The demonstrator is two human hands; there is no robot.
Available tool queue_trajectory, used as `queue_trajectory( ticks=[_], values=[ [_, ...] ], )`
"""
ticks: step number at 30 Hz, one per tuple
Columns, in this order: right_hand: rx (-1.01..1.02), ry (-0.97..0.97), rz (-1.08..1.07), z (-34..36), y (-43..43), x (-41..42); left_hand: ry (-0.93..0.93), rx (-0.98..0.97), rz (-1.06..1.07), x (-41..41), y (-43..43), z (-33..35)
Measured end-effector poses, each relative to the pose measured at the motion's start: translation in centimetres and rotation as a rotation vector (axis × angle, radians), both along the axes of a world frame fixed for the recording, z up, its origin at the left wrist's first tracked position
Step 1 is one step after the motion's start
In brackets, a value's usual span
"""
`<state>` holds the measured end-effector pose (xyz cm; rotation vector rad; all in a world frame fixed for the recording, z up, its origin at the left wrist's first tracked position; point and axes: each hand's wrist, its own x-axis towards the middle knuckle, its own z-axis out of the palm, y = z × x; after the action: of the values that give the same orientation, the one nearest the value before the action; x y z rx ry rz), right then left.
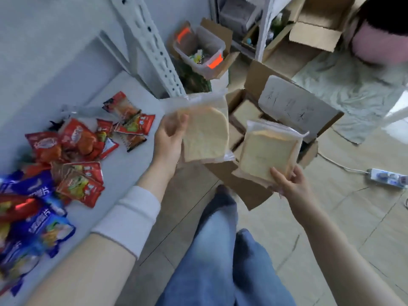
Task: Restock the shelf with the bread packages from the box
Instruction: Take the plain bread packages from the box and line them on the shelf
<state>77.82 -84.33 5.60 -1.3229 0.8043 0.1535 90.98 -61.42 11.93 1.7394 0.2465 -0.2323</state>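
My left hand [169, 138] grips a clear bag of sliced white bread [207, 131] by its left edge, held above the right end of the white shelf [123, 173]. My right hand [291, 182] pinches the lower corner of a second bread package [265, 155] over the open cardboard box [318, 120] on the floor. More bread packages [245, 111] lie inside the box. One box flap carries a white sheet with handwriting.
Red and blue snack packets [72, 151] are heaped on the left of the shelf. A slotted white shelf upright [154, 47] rises behind. A clear tub [198, 51], further cartons, a seated person [364, 69] and a power strip [388, 177] occupy the tan floor.
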Motion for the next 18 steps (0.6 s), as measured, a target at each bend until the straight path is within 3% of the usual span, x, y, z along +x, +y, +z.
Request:
queue_trajectory(
  ticks=[9,18],
  values=[
    [-0.083,-0.391,0.424,18.0,12.3,5.5,-0.473,-0.103,0.326,-3.5,16.8,20.1],
    [-0.101,-0.586,0.652,26.1,30.7,16.2,-0.608,-0.147,0.489,-1.8,35.9,25.0]
  ],
)
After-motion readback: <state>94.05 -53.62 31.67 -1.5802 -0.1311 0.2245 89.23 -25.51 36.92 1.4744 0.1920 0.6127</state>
